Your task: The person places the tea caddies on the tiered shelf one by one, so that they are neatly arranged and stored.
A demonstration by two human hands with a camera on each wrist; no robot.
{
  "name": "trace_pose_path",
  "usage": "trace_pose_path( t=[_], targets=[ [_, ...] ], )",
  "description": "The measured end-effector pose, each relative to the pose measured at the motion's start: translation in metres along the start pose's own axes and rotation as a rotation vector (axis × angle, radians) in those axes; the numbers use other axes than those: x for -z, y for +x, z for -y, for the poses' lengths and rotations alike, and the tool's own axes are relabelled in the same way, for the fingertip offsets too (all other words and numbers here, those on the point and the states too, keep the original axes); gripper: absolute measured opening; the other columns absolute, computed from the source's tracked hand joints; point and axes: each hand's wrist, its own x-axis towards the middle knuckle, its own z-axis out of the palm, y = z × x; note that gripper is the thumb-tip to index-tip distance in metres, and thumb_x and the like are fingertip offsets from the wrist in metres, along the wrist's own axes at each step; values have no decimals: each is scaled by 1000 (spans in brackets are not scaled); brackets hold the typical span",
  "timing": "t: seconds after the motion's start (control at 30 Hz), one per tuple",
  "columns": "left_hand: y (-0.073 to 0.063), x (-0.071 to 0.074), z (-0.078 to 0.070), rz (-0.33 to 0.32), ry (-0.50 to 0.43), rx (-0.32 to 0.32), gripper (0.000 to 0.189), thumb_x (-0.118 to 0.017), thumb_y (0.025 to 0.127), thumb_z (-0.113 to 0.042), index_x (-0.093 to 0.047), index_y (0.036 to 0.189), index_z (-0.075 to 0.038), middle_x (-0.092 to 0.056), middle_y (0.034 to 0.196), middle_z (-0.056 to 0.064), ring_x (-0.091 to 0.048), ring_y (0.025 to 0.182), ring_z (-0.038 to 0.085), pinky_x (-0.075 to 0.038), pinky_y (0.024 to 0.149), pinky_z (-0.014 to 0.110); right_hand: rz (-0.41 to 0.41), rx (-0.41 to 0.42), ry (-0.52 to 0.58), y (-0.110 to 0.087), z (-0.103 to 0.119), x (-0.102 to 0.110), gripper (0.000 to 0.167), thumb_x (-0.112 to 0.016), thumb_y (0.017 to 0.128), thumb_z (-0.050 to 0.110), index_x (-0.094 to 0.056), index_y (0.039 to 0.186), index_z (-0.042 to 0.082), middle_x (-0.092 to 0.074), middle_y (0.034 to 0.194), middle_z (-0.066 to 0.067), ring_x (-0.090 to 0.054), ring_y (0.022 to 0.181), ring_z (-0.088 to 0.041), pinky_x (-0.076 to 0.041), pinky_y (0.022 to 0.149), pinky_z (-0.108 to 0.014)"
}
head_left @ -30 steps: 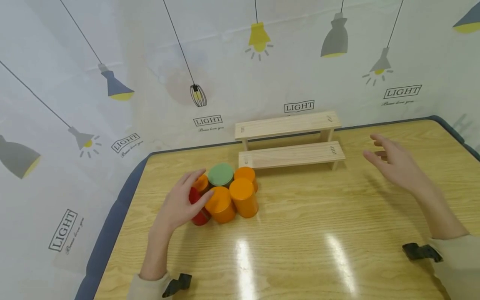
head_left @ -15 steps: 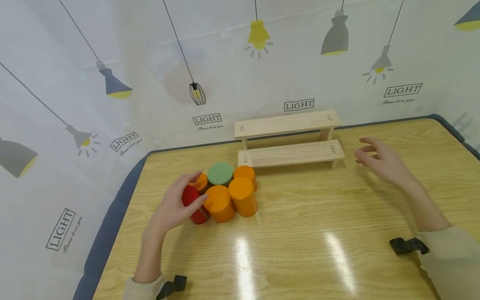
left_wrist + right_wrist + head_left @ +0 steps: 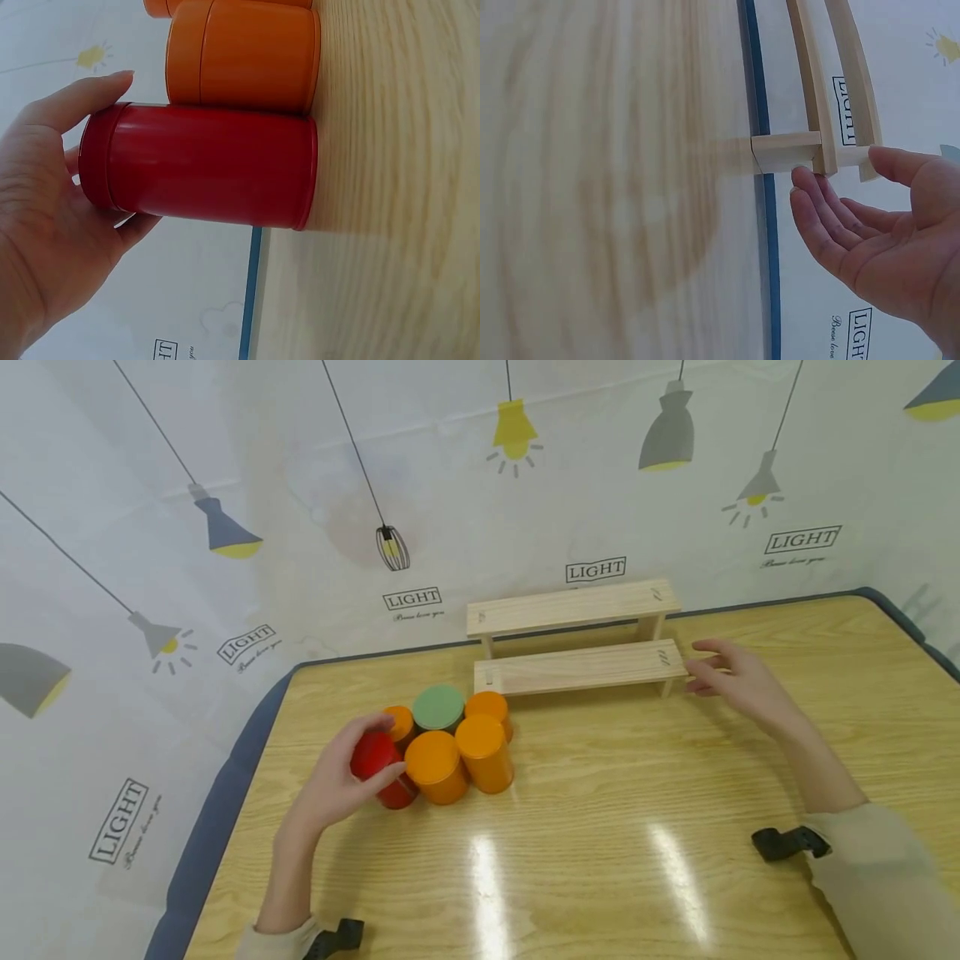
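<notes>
My left hand (image 3: 330,785) is around the lid of an upright red canister (image 3: 210,165), at the left of a cluster. Its thumb stands a little off the lid in the left wrist view, while the other fingers reach partly hidden behind the can. Next to the red one is an orange canister (image 3: 437,768); a taller orange canister (image 3: 486,756) adjoins that. My right hand (image 3: 742,689), with relaxed, slightly bent fingers, has its fingertips right at the right end of a two-tier wooden shelf (image 3: 577,667). Nothing is held in it.
A green-lidded canister (image 3: 438,708), a small orange canister (image 3: 401,724) and another orange canister (image 3: 489,708) stand at the back of the cluster, close to the shelf's left front. Behind the wooden table (image 3: 600,827) rises a lamp-patterned wall covering (image 3: 450,460).
My left hand has moved left and come around the red canister's lid. My right hand has moved left to the shelf's right end. Canisters and shelf stay in place.
</notes>
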Motion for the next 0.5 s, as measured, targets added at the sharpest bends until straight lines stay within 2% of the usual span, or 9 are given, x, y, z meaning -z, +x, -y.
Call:
trace_pose_path(
  t=[0.27, 0.37, 0.5],
  targets=[
    [-6, 4, 4, 13, -58, 46, 58, -82, 87, -21, -54, 138, -12, -59, 135, 5, -55, 115, 22, -54, 86, 24, 27, -63, 42, 8, -1, -5, 65, -49, 108, 31, -30, 150, -14, -52, 130, -37, -69, 92, -5, -56, 84, -23],
    [-7, 6, 5, 19, -75, 34, 61, -83, 86, -19, -53, 139, -11, -59, 135, 6, -55, 116, 22, -53, 88, 22, 43, -77, 63, 11, -1, -6, 64, -49, 108, 31, -32, 149, -15, -54, 131, -37, -69, 93, -5, -56, 86, -25],
    [-9, 10, 9, 38, -144, 29, 66, -84, 85, -13, -50, 142, -7, -57, 138, 9, -55, 119, 22, -49, 94, 18, 47, -85, 85, 13, -2, -8, 62, -50, 107, 29, -34, 147, -16, -56, 129, -34, -69, 93, -6, -56, 87, -28]
  ],
)
